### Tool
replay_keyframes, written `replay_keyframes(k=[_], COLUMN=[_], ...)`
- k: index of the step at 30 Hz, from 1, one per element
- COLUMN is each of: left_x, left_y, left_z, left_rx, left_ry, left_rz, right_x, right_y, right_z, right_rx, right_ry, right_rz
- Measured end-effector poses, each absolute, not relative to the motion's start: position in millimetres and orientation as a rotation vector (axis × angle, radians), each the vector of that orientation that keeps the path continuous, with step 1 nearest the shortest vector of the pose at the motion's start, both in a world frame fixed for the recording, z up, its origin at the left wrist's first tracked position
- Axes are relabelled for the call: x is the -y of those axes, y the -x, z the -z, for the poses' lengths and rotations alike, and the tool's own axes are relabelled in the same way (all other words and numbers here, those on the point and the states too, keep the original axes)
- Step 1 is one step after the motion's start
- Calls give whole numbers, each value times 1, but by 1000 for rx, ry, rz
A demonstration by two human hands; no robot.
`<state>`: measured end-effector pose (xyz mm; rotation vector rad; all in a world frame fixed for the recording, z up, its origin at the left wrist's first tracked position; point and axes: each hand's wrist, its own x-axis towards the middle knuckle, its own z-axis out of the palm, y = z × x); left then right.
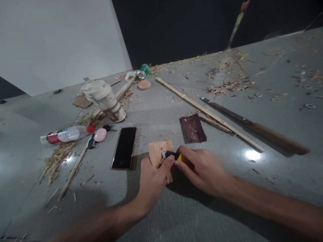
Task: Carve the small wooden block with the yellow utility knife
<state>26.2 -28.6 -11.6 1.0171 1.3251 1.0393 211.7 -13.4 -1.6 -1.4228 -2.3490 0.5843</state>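
Note:
My left hand (154,178) is closed around a pale block of wood (156,150), with its thumb laid up against the tool in my other hand. In my right hand (198,166) I grip a utility knife (179,157) with a black and yellow handle. Its short blade rests against the face of the wood, close to my left thumb. The lower part of the block is partly covered by my left fingers. A square of dark red sandpaper (193,128) lies just beyond my right hand. Left of the block is a black phone (124,148).
A long knife (254,126) and a bamboo strip (191,98) lie at the right. At the left are a lidded paper cup (117,109), a plastic bottle (69,135) and a pink oval thing (100,135). A green can (143,70) lies farther back among wood shavings.

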Motion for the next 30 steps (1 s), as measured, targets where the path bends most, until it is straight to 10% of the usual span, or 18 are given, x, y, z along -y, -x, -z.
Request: replay_keyframes(k=[30], left_x=[24], left_y=[-24], left_z=[8], left_rx=[-1171], left_ry=[-1003], left_rz=[-930], right_x=[4], right_y=[-224], right_z=[-3], right_rx=[2483], right_ry=[1384], right_rz=[-393])
